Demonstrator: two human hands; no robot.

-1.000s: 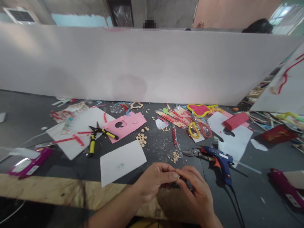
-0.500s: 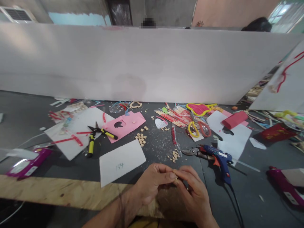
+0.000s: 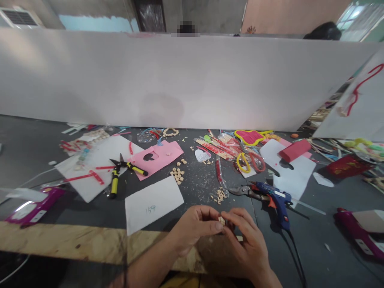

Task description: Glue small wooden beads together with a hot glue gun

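Between my fingertips at the table's front edge is a small cluster of pale wooden pieces [image 3: 221, 221]. My left hand [image 3: 193, 228] pinches it with thumb and forefinger. From the other side, my right hand [image 3: 249, 238] closes its thumb and fingers on the same cluster, partly covering it. Just beyond my hands lies a small heap of short wooden bits [image 3: 220, 196]. Several similar pale clusters [image 3: 177, 175] sit further left, beside a white card [image 3: 154, 204] with green handwriting.
A blue glue gun [image 3: 279, 202] and pruning shears [image 3: 244, 190] lie to the right, with scissors [image 3: 249, 162] behind them. Yellow-handled pliers [image 3: 115, 182] rest on the left. A tall white board [image 3: 192, 80] blocks the back. Purple devices [image 3: 37, 206] flank both sides.
The cluster between my fingertips shows more plainly now, as my fingers have shifted around it. The things on the table have kept their places.
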